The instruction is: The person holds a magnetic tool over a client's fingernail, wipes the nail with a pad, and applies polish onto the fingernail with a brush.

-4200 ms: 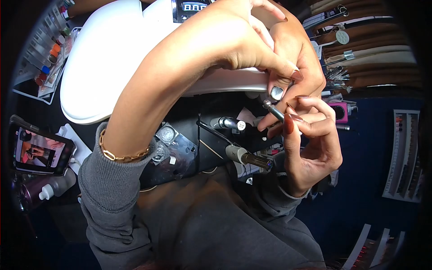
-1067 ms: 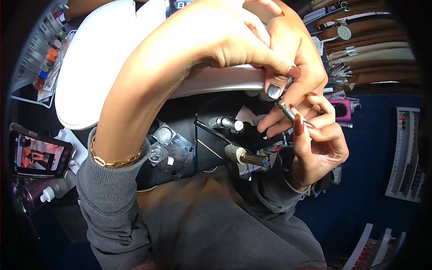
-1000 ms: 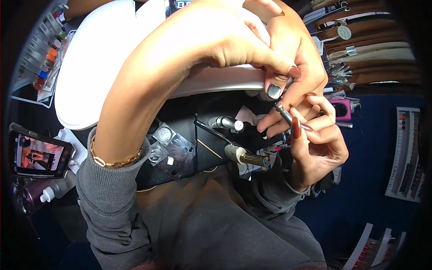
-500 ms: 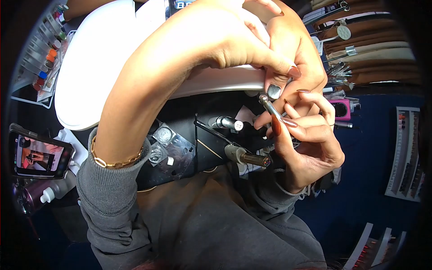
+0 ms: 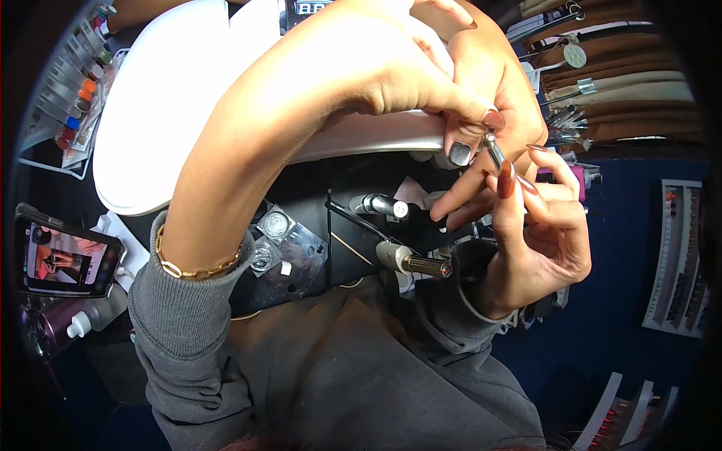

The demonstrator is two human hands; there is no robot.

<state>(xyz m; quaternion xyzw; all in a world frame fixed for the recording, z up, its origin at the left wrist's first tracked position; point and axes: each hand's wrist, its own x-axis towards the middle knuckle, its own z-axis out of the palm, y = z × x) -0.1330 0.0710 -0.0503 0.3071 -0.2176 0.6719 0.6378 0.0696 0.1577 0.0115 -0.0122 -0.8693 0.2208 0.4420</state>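
Observation:
My left hand (image 5: 429,79) reaches across from the left, closed around another person's thumb (image 5: 460,135). That thumb's nail is dark with a silvery sheen. The other person's hand (image 5: 519,109) rests beneath mine, its lower fingers (image 5: 460,197) curled and tipped with dark polish. Between my right thumb and fingers I pinch a slim silver tool with a rounded tip (image 5: 493,149). Its tip is beside the thumb, right of the nail and close under my left thumbnail. My right hand (image 5: 538,240) has its other fingers raised and bent.
Below the hands are a silver-capped bottle (image 5: 380,206), a bottle with a gold ribbed cap (image 5: 410,261), a thin wooden stick (image 5: 351,249) and small clear pots (image 5: 275,224). A white curved lamp (image 5: 150,113) arches behind. A phone (image 5: 66,252) stands at left; brushes (image 5: 568,124) at right.
My right hand has shifted right and slightly up, carrying the silver tool's tip from over the thumbnail's edge to the right of it. My left hand keeps its hold, nearly unmoved.

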